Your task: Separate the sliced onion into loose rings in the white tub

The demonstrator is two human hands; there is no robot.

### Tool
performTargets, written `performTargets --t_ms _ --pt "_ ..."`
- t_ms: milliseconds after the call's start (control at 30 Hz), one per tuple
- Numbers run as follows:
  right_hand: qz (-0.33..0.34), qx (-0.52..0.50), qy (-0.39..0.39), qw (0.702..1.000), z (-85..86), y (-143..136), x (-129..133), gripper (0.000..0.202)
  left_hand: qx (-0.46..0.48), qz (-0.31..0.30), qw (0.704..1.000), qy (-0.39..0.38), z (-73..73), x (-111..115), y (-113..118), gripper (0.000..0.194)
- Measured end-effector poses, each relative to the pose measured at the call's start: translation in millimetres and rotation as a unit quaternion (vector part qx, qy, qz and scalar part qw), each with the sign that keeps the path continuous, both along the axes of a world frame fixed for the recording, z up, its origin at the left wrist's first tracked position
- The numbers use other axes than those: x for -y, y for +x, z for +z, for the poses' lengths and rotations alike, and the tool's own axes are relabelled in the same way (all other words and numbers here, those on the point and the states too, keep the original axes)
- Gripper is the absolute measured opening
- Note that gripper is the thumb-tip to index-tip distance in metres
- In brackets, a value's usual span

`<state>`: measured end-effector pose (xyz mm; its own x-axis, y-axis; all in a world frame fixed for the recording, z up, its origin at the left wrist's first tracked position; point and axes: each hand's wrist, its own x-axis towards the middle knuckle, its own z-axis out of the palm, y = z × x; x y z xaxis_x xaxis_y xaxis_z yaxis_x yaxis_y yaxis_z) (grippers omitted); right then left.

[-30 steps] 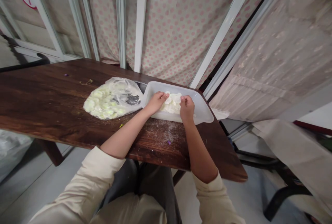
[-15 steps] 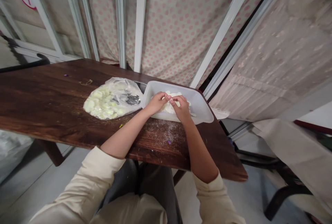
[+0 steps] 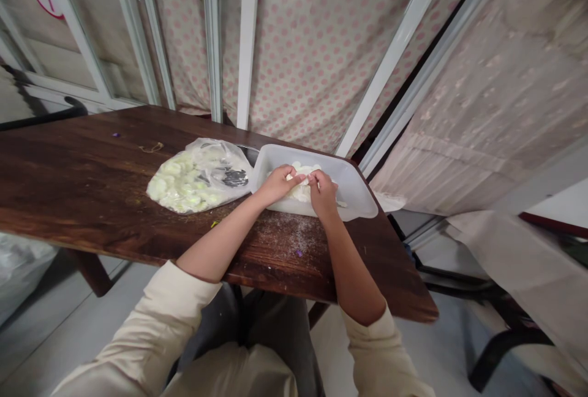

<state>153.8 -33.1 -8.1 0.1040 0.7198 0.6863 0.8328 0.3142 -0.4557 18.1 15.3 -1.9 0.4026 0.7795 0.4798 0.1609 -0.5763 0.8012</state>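
Observation:
Over a white plastic tub (image 3: 362,192), my left hand (image 3: 278,182) and my right hand (image 3: 323,192) are held close together, thumbs and fingers pinched. Between their fingertips is a small pale slice, largely covered by the fingers. Below them, a pile of white round slices (image 3: 301,193) lies on the bottom of the tub, partly hidden by both hands. To the left, touching the tub, a clear plastic bag (image 3: 215,151) lies on its side. Several pale green-white round slices (image 3: 177,182) fill its left part.
The dark wooden table (image 3: 82,189) carries white grains near its front edge, a loose string (image 3: 152,147) and small purple bits. Behind it stand a framed glass partition and a dotted curtain (image 3: 312,66). A cloth-draped item (image 3: 519,262) and a black chair frame are at the right.
My hands have moved slightly apart, with the right fingertips shifting a little to the right. The tub and the bag have stayed in place.

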Motion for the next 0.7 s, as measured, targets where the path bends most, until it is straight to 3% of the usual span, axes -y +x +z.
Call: performTargets --t_ms 167,400,700 --pt "-0.017 -0.021 0.008 1.0 -0.6 1.8 -0.5 0.024 0.016 0.005 1.0 -0.017 0.7 1.2 -0.5 0.036" --pt "-0.045 -0.158 0.032 0.986 -5.1 8.4 -6.8 0.018 0.054 0.014 0.997 -0.049 0.3 -0.3 -1.6 0.035" --pt "-0.054 -0.071 0.023 0.996 -2.5 0.8 -1.3 0.025 0.067 0.027 0.996 -0.045 -3.3 -5.2 0.8 0.028"
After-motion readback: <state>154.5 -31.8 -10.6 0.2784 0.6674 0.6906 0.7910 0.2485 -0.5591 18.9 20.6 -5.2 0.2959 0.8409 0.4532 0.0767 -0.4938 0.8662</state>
